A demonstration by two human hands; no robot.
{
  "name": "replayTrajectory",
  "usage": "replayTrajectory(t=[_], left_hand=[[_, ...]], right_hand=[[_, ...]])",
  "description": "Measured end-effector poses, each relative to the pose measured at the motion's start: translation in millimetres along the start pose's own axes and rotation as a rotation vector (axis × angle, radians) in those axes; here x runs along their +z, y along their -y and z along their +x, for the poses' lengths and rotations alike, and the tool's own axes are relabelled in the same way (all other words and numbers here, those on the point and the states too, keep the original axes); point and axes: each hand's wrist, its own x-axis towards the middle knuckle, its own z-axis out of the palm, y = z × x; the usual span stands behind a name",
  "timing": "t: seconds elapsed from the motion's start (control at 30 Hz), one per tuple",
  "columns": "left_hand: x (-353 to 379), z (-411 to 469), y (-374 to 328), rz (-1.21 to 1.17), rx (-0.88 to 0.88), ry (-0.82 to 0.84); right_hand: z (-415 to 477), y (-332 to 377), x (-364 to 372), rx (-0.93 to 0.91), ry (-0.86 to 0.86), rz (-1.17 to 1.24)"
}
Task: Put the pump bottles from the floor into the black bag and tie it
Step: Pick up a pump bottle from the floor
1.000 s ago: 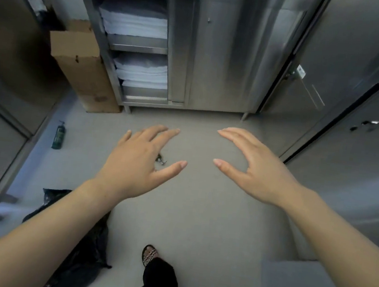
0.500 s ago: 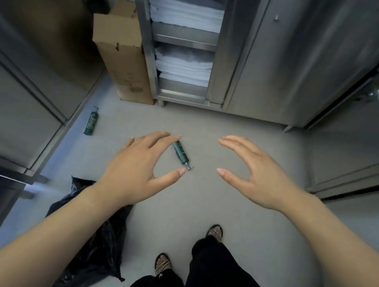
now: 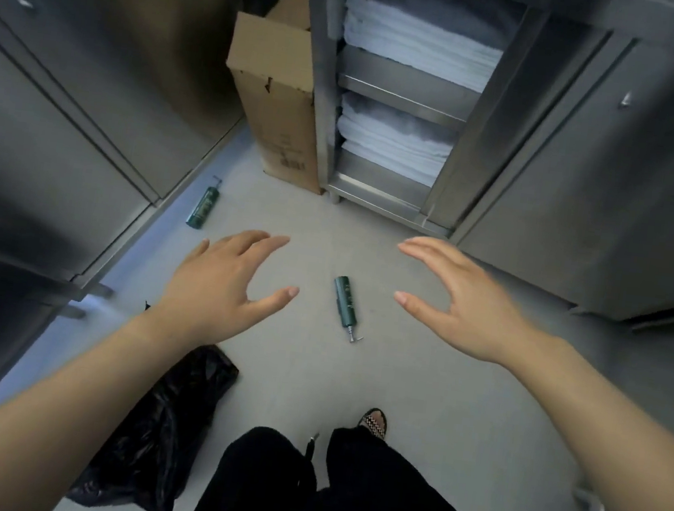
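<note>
While the left hand [image 3: 221, 283] and right hand [image 3: 461, 300] hover with fingers spread and empty, a clumsy grab could roll the pump bottle [image 3: 344, 305] on the floor [image 3: 353, 384] between them, and the second bottle [image 3: 204, 207] beyond the left fingers might be missed.

Dark-green pump bottle [image 3: 344, 303] flat on floor, ctr frame, pump end twd bottom. 2nd pump bottle [image 3: 203, 208] flat, upper left of ctr, pump twd top. Black bag [image 3: 161, 425] crumpled on floor, lower left.
</note>
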Motion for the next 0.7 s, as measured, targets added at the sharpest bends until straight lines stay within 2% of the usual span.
replayTrajectory(t=[0.23,0.47,0.6,0.7], left_hand=[[0,80,42,0.014,-0.046,0.077],[10,180,66,0.083,0.139,0.142],[53,235,77,0.018,0.121,0.156],[112,269,86,-0.019,0.087,0.166]], right_hand=[[91,-28,2,0.018,0.042,0.023],[169,-59,34,0.102,0.012,0.062],[196,-106,65,0.169,-0.029,0.098],[205,-160,103,0.219,-0.021,0.095]])
